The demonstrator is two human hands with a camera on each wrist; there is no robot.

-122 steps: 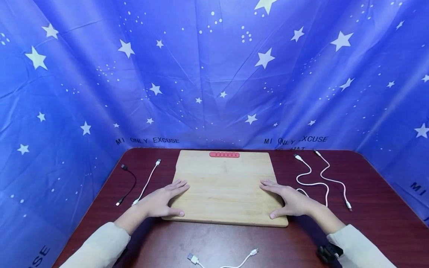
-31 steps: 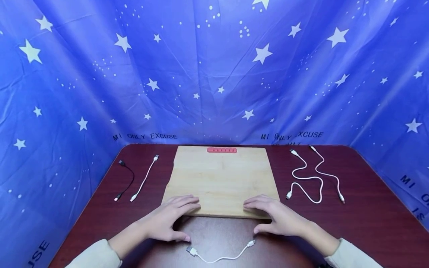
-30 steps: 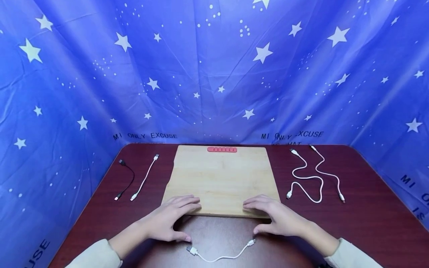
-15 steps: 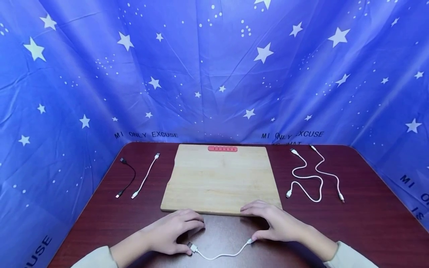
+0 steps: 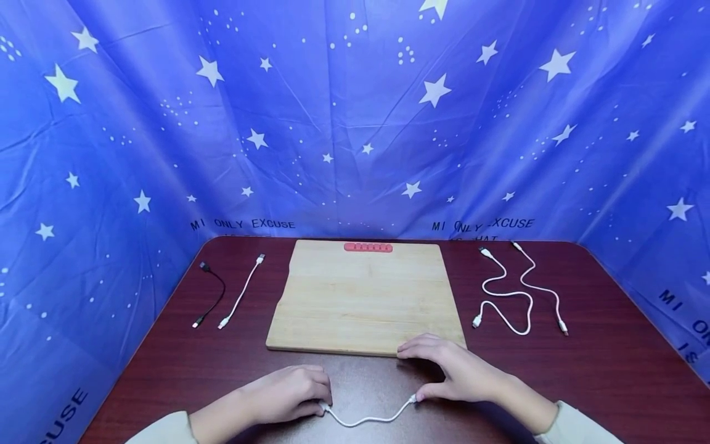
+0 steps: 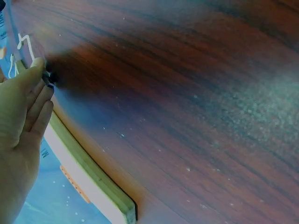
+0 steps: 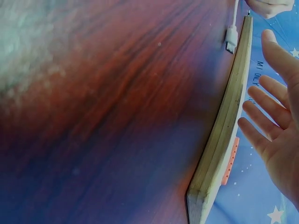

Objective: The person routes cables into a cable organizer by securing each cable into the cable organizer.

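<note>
A short white USB cable (image 5: 368, 420) lies in a shallow curve at the table's front. My left hand (image 5: 291, 391) pinches its USB plug between thumb and fingers, which mostly cover it; in the left wrist view a dark plug end (image 6: 48, 77) pokes out past the fingertips. My right hand (image 5: 460, 370) is spread above the cable's other, small connector (image 7: 231, 39), thumb and fingers wide apart and holding nothing. Its fingertips are near the front edge of the wooden board (image 5: 366, 302). A red cable clip strip (image 5: 368, 246) sits on the board's far edge.
Left of the board lie a black cable (image 5: 222, 296) and a short white cable (image 5: 243, 291). To its right are two longer white cables, a winding one (image 5: 507, 295) and a straighter one (image 5: 546, 288). A blue star curtain (image 5: 355, 123) stands behind the dark red table (image 5: 610, 370).
Both hands have come back from the board toward the front cable. My left hand has closed on its USB plug; my right hand has stayed nearly still over the last half second.
</note>
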